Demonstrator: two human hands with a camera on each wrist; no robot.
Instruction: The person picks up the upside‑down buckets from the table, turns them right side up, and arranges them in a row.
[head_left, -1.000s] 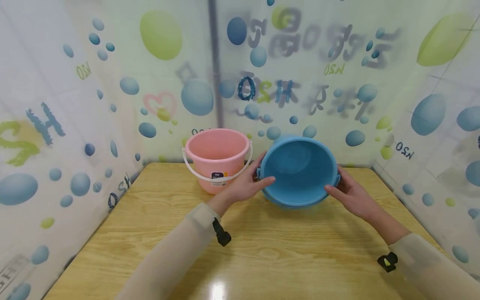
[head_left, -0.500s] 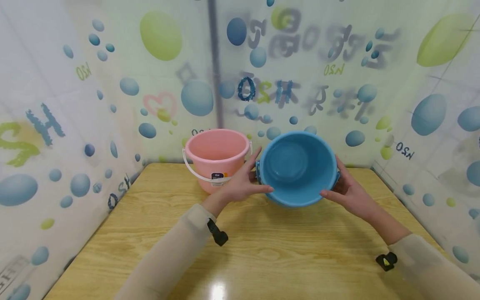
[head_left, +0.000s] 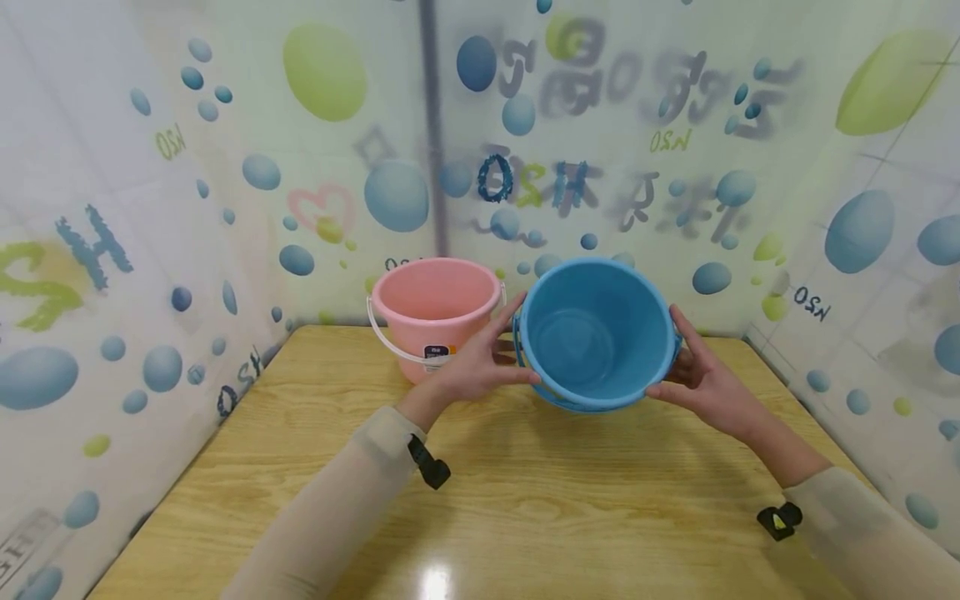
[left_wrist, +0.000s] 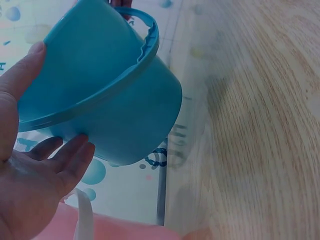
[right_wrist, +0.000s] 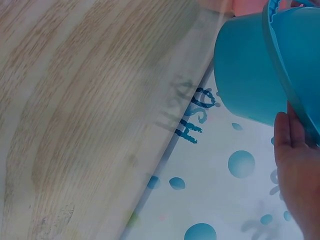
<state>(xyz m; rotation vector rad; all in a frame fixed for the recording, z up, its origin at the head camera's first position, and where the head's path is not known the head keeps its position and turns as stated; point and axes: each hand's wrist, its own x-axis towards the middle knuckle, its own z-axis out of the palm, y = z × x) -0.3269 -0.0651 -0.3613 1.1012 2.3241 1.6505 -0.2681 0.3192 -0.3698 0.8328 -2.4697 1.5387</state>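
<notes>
A blue bucket (head_left: 592, 333) is tilted with its mouth toward me, showing its bare inside. My left hand (head_left: 480, 362) holds it at the left side, thumb by the rim and fingers against the outer wall, as the left wrist view shows for the left hand (left_wrist: 37, 185). At the opposite side my right hand (head_left: 708, 387) grips it, thumb at the lower rim. In the right wrist view, fingers of the right hand (right_wrist: 300, 165) lie on the wall under the rim. Both wrist views show the bucket raised off the wooden table.
A pink bucket (head_left: 435, 292) with a white handle (head_left: 382, 337) and a label stands upright at the back, left of the blue one and close behind my left hand. The wooden table (head_left: 525, 500) ends at a patterned sheet (head_left: 322, 150) hung behind and on both sides.
The blue bucket has risen slightly and its mouth has tipped, so more of its inner bottom shows. Both hands have kept hold; the left has shifted slightly left. The pink bucket stays put.
</notes>
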